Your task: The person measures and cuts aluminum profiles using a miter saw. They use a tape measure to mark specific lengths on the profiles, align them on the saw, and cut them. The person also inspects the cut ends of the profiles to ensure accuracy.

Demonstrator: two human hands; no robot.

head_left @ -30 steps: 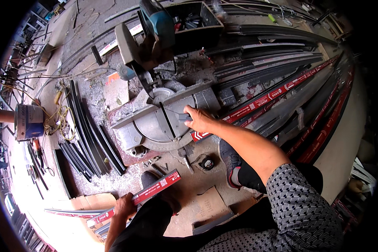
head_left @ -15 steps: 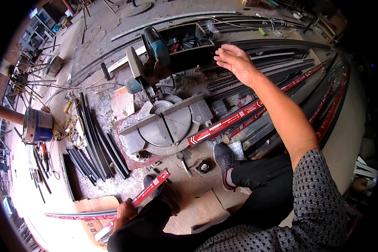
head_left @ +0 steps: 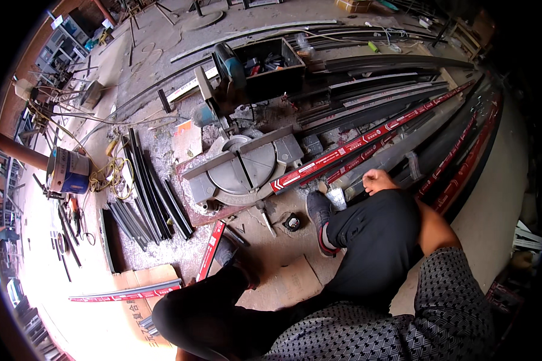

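Observation:
Beyond my right knee, my right hand (head_left: 378, 181) hovers close to the dark profile strips with its fingers curled in; whatever they might hold is hidden. My left hand (head_left: 190, 281) is almost wholly behind my left knee, only a sliver showing. From that spot a short profile with red film (head_left: 211, 249) slants up beside my left shoe. Another strip with red film (head_left: 126, 295) lies to its left over cardboard. Ahead stands a mitre saw (head_left: 242, 167), its head raised and its slotted round table bare. A long red-filmed profile (head_left: 343, 157) ends beside the saw's right side.
Cut black strips (head_left: 153, 192) lie left of the saw. Behind it is a dark open box (head_left: 277, 66) of small pieces. A bucket (head_left: 69, 171) and tangled yellow cord (head_left: 111, 177) are further left. A round black object (head_left: 291, 223) sits near my right shoe (head_left: 320, 219).
My right hand has come back and down from near the box to beside my right knee. The short red-filmed profile has tilted steeper, and my left hand has slipped behind my knee.

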